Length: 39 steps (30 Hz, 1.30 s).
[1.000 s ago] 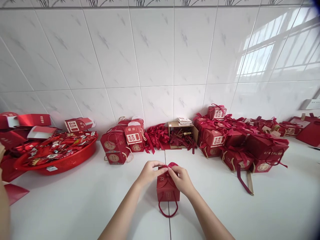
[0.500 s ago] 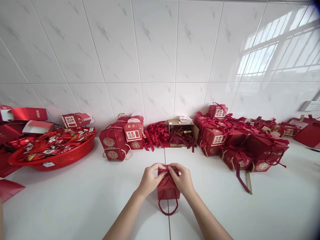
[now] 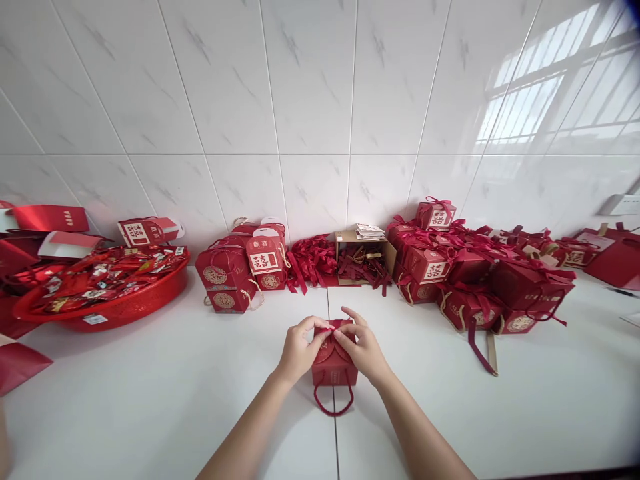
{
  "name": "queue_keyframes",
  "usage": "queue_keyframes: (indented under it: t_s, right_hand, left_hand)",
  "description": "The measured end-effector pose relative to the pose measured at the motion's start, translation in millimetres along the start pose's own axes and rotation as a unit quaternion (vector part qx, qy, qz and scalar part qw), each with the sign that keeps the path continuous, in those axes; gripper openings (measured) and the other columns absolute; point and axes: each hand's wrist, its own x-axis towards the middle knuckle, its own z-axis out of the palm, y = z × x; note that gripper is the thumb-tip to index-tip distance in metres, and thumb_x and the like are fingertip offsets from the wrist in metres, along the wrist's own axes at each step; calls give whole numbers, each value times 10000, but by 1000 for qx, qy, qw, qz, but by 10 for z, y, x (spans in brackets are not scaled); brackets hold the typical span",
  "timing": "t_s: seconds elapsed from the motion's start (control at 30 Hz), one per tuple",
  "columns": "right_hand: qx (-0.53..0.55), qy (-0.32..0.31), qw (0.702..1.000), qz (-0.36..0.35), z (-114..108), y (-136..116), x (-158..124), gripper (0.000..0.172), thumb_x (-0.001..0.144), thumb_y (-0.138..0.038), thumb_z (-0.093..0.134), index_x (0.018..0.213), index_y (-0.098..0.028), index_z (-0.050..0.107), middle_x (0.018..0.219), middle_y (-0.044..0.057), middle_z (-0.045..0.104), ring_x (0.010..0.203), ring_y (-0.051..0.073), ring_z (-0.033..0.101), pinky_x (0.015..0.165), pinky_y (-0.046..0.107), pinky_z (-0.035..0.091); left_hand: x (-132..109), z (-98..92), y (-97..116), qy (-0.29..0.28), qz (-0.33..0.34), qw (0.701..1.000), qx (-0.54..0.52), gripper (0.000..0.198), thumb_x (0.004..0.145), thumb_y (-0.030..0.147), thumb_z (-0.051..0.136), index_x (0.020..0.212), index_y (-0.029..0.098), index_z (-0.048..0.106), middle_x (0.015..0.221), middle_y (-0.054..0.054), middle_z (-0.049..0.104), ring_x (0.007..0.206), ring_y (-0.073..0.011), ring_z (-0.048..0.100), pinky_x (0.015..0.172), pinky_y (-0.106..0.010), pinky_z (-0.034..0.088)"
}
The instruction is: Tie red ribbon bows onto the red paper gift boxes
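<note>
A small dark red gift box (image 3: 334, 368) with a cord loop handle hanging at its front stands on the white counter in front of me. My left hand (image 3: 299, 348) pinches the top flaps of the box from the left. My right hand (image 3: 363, 346) pinches the same flaps from the right, with its forefinger raised. Both hands meet at the middle of the box top.
A red basin (image 3: 103, 307) full of wrapped sweets sits at the left, with flat red cartons behind it. Finished red boxes (image 3: 235, 273) stand by the wall. An open cardboard box (image 3: 361, 259) of dark ribbons is at the middle. A heap of ribboned red boxes (image 3: 480, 277) lies at the right.
The view has tilted a little downward, so everything sits slightly higher in the picture. My fingers have shifted on the box's top flaps; the box stays where it was.
</note>
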Motion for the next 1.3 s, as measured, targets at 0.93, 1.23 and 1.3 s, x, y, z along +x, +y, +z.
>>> queue_keyframes:
  t_s: [0.93, 1.23, 1.3]
  right_hand:
    - [-104, -54, 993, -6, -291, -122, -21, 210, 797, -267, 500, 993, -213, 550, 805, 14, 658, 760, 160, 619, 730, 304, 474]
    - [-199, -197, 960, -10, -443, -575, -165, 156, 824, -351, 530, 896, -220, 577, 635, -30, 611, 547, 118, 553, 538, 228, 416]
    - [-222, -192, 955, -40, -473, -610, -74, 212, 836, -350, 520, 994, -225, 587, 819, 11, 663, 610, 121, 581, 598, 247, 446]
  left_hand:
    - [38, -242, 96, -85, -29, 994, 54, 60, 752, 219, 590, 705, 194, 618, 912, -51, 629, 985, -214, 561, 943, -376, 407]
    - [9, -260, 108, -114, -19, 993, 32, 41, 760, 205, 575, 755, 180, 607, 926, -47, 597, 946, -191, 575, 864, -318, 449]
    - [5, -265, 90, -116, -17, 993, 19, 38, 768, 205, 570, 767, 179, 599, 915, -40, 601, 921, -182, 581, 844, -312, 457]
